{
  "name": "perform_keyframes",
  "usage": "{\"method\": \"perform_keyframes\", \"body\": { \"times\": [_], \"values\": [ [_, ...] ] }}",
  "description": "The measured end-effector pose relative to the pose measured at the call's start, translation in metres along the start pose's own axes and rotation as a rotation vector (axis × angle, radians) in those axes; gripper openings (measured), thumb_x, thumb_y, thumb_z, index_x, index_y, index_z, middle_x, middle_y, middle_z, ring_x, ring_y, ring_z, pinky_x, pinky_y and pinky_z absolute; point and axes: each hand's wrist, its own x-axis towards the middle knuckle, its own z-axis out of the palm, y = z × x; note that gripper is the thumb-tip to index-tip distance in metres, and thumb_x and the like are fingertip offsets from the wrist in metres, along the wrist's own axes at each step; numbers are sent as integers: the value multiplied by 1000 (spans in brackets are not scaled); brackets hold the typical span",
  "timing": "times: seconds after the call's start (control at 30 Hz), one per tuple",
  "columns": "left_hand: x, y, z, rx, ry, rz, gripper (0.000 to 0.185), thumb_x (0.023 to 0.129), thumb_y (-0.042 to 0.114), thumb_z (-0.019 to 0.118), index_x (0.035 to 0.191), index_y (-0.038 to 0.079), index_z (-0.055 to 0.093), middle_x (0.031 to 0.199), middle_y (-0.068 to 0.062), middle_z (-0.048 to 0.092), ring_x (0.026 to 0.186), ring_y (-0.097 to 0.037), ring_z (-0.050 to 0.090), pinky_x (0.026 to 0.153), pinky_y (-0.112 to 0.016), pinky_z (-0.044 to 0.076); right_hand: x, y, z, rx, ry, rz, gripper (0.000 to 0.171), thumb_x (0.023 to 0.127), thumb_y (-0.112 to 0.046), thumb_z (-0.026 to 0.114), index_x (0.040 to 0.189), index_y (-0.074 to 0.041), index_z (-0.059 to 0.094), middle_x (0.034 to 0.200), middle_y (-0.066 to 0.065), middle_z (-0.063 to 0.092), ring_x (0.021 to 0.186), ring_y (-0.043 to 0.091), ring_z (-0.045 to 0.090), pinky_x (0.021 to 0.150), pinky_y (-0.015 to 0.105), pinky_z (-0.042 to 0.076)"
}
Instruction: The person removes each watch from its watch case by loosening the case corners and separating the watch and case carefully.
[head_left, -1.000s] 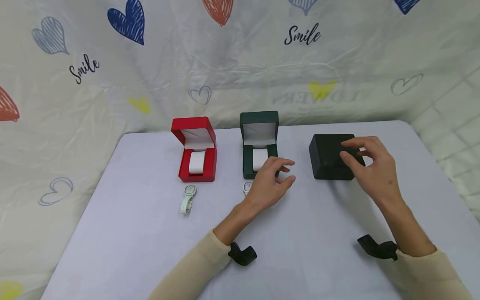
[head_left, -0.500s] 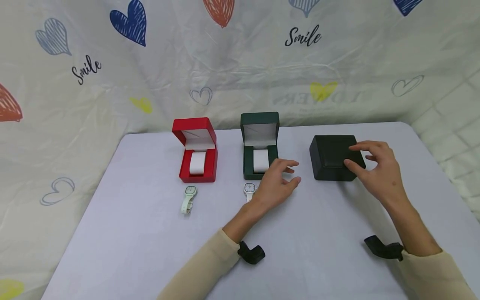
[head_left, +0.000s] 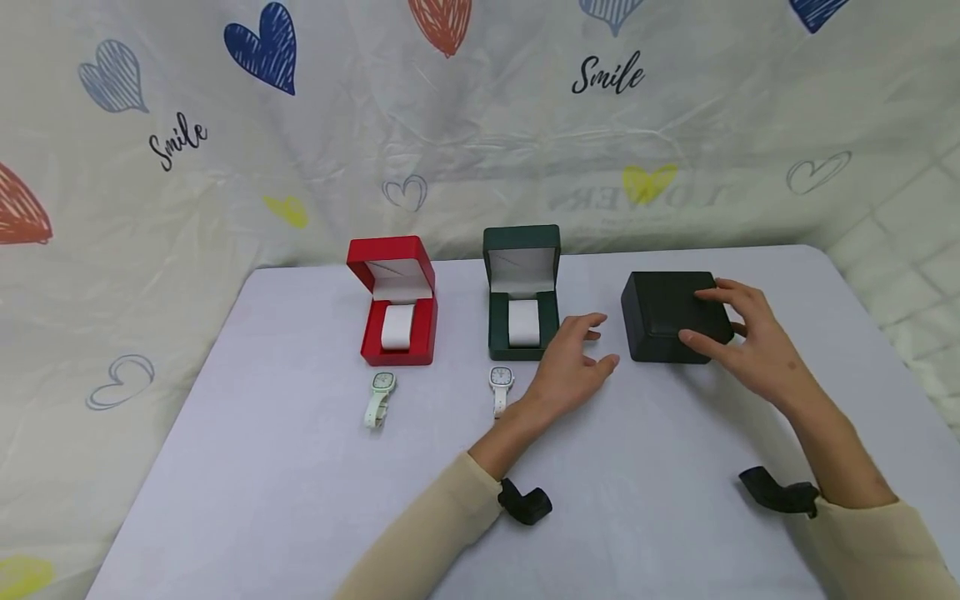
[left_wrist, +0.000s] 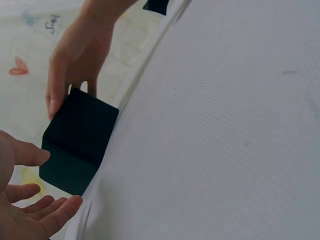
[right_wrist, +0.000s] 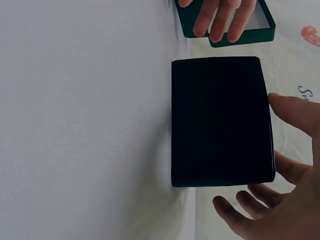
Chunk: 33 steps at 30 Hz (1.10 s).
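Note:
A closed black watch box (head_left: 663,310) stands on the right of the table. My right hand (head_left: 753,346) is at its right side, thumb and forefinger spread over the lid; in the right wrist view, the thumb tip lies right at the edge of the box (right_wrist: 220,122). Left of it, my left hand (head_left: 567,375) reaches toward the box with loosely bent fingers and nothing in them. An open green watch box (head_left: 522,242), its white cushion bare, is just behind the left hand. In front of it lies a white watch (head_left: 501,378), its strap partly hidden by the left wrist.
Farther left, an open red watch box (head_left: 385,249) shows a white cushion. A pale green watch (head_left: 378,396) lies before it. The white-covered table (head_left: 300,500) meets a heart-printed cloth (head_left: 487,117) behind. Black wrist mounts (head_left: 776,492) stick out from the sleeves.
My left hand has shifted right, away from the green box, uncovering more of the white watch. My right hand's fingers have settled lower around the lid's right side. The black box stays closed.

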Motion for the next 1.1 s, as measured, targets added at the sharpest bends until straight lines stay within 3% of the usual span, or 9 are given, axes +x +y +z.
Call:
{"method": "perform_keyframes", "body": {
  "times": [0.07,0.27,0.33,0.37,0.57,0.8,0.93,1.0,1.1],
  "values": [
    [2,-2,2,-4,-2,-2,61,99,14,71,154,14,47,153,-6,51,120,-25,69,85,-16,56,0,2,0,-3,-14,-9,71,95,-27,78,153,-6,44,173,19,17,154,48,24,112,56,35],
    [6,-4,8,1,-10,3,64,99,14,71,157,15,44,156,-6,49,121,-26,70,87,-17,56,1,9,-2,22,-37,-49,82,88,-19,84,156,-9,41,175,15,12,158,45,18,116,55,35],
    [7,-5,8,9,-10,4,64,99,15,71,157,16,44,157,-6,49,121,-26,70,88,-17,56,3,11,-2,43,-56,-47,89,86,-16,85,160,-11,36,176,12,8,159,45,14,109,73,30],
    [8,-5,9,12,-11,3,64,99,15,71,157,16,43,157,-6,49,121,-25,70,89,-17,56,4,13,-1,54,-65,-45,93,85,-14,85,162,-13,33,176,11,7,160,44,13,108,75,29],
    [11,-6,12,13,-39,1,67,100,16,70,159,16,41,158,-7,48,121,-25,70,91,-17,56,6,22,-1,110,-102,-17,106,85,-14,85,167,-25,19,178,5,0,160,46,12,111,77,25],
    [14,-5,14,14,-60,11,69,100,14,70,161,16,38,160,-10,46,123,-26,70,94,-18,57,11,31,-2,225,-126,-32,108,84,-4,84,167,-26,18,178,-4,0,164,37,0,122,76,11],
    [16,-5,15,16,-71,23,71,100,13,70,162,15,36,161,-11,45,128,-26,67,95,-19,57,15,34,-2,266,-130,-47,107,82,3,83,165,-24,20,177,-10,3,165,31,1,130,64,7],
    [16,-4,16,16,-73,26,71,99,13,70,162,14,36,161,-11,45,131,-26,65,96,-19,57,16,35,-2,276,-132,-55,107,81,5,82,164,-23,21,177,-10,4,166,29,2,133,46,9],
    [18,-3,18,20,-75,29,72,99,13,71,162,13,36,161,-10,44,134,-25,63,97,-19,57,17,36,0,278,-133,-72,106,80,8,82,162,-21,22,177,-9,7,166,26,7,121,19,19]
  ]
}}
